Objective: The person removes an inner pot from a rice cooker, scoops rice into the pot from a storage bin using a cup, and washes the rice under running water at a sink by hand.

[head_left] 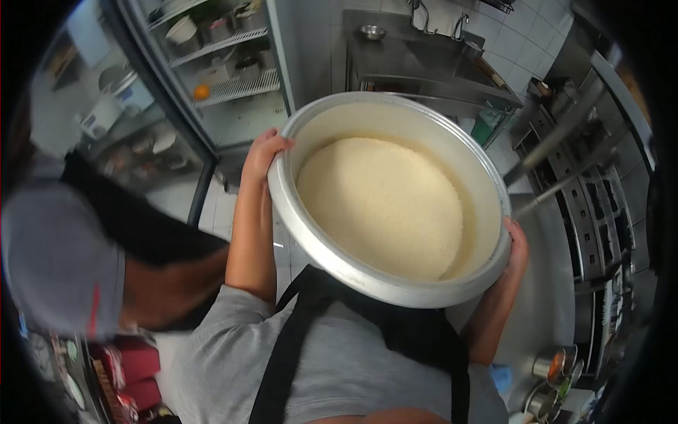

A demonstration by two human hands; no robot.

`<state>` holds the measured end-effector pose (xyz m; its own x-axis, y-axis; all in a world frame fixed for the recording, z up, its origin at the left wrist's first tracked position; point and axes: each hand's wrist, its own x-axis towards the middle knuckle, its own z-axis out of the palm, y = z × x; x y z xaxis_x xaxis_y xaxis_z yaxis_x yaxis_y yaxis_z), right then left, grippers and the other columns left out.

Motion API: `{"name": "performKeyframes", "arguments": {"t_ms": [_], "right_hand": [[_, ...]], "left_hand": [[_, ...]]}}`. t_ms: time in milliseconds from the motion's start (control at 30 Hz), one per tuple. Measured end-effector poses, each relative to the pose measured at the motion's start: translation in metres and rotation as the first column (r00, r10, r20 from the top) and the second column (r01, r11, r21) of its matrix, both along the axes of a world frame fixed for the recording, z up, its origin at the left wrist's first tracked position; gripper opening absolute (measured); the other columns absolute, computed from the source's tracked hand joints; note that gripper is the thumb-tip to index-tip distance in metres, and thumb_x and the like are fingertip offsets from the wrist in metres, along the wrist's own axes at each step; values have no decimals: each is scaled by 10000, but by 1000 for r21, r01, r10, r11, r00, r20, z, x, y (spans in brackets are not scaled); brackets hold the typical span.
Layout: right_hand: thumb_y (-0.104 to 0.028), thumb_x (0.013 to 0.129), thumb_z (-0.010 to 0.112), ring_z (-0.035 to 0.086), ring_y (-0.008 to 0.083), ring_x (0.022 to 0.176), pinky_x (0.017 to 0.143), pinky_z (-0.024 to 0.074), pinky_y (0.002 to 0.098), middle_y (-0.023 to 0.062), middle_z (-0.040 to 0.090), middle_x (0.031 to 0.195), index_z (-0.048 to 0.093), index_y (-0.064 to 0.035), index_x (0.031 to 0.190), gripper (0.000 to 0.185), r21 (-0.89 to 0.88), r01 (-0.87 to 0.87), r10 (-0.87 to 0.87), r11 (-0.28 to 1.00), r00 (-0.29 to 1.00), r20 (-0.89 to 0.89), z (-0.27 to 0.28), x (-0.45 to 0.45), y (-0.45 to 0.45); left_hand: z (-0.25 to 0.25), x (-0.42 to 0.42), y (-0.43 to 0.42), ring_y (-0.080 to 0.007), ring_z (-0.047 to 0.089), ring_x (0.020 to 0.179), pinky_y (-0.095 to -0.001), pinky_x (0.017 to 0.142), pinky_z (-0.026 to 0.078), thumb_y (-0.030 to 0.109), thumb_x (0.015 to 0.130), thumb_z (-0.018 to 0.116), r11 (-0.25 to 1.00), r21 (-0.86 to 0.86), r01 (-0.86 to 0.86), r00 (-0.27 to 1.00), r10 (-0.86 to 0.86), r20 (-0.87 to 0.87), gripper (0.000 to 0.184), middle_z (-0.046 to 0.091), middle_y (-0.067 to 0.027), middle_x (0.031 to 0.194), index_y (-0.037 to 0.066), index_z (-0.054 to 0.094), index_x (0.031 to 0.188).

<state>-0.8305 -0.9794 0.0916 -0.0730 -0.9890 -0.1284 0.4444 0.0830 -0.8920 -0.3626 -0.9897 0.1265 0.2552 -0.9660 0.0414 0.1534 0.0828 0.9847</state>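
Observation:
A large, wide-rimmed aluminium pot (332, 263) is held up in front of my chest, tilted so its inside faces me. Pale grain that looks like rice (381, 205) fills its lower part, with a yellowish edge along the wall. My left hand (265, 157) grips the rim on the left side, fingers curled over it. On the opposite side, my right hand (516, 244) is closed on the rim, its fingers partly hidden behind the pot.
Close on my left stands another person (63, 247) in a grey shirt and black apron. A glass-doored fridge (236, 88) holds containers and an orange (202, 92). Ahead is a steel sink counter (395, 63) with a metal bowl (372, 32). A stove (565, 155) lines the right.

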Motion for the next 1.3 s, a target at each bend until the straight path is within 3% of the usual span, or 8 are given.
{"name": "performKeyframes", "arguments": {"t_ms": [133,233,467,733,833,933,1033,1300], "right_hand": [[-165,772,601,609,222,845,748,478,286,157,605,980,502,70,1120,431,24,190,-188,982,981,-46,-24,27,-105],[-157,751,598,604,224,846,757,473,286,166,601,987,484,76,1142,469,-17,110,-110,994,993,-44,0,57,-161],[-102,721,568,607,217,830,756,478,290,156,607,983,482,75,1154,476,-45,233,-236,971,969,-70,11,42,-286],[-26,686,604,619,192,809,757,487,281,129,625,996,507,37,1165,493,-223,236,-229,946,972,55,-32,4,-479],[-11,681,618,617,179,804,750,487,280,112,630,982,524,14,1157,486,-151,260,-261,954,965,13,-46,-2,-544],[-16,680,626,614,179,795,734,486,283,105,631,962,539,20,1121,451,-226,313,-319,922,948,10,-69,-16,-598],[-20,679,630,610,181,795,720,484,283,107,630,942,554,18,1095,425,-58,307,-309,950,951,-31,-66,-33,-639],[-116,742,630,605,188,714,651,479,287,116,634,847,581,46,1012,319,-70,424,-418,903,827,-376,-39,-98,-747]], "left_hand": [[-13,34,-113,-174,532,660,-267,611,433,118,666,581,998,16,66,998,-66,-13,295,540,-93,760,-43,527,907],[2,45,-192,-169,549,697,-256,657,442,97,670,573,992,16,122,992,-121,-33,335,562,-98,806,-44,520,970],[19,15,-347,-160,563,715,-261,677,454,72,669,574,981,-40,192,981,-192,-7,366,575,-95,840,-36,510,1013],[-28,-14,-520,-185,552,770,-284,711,450,53,634,580,984,7,177,974,-176,144,386,559,-101,855,-30,511,1004],[-49,-26,-581,-228,578,837,-332,766,465,-20,654,532,976,88,200,978,-204,36,428,572,-142,924,-29,463,1077],[-74,-38,-640,-244,585,861,-343,779,469,-44,689,524,984,78,158,983,-165,85,411,576,-155,963,-21,449,1092],[-68,-61,-695,-245,589,841,-336,757,474,-37,723,543,986,69,155,986,-158,45,361,584,-152,959,-13,454,1072],[-81,-124,-829,-219,584,767,-322,717,473,20,706,574,971,60,233,972,-235,22,307,589,-133,896,-27,490,997]]}}
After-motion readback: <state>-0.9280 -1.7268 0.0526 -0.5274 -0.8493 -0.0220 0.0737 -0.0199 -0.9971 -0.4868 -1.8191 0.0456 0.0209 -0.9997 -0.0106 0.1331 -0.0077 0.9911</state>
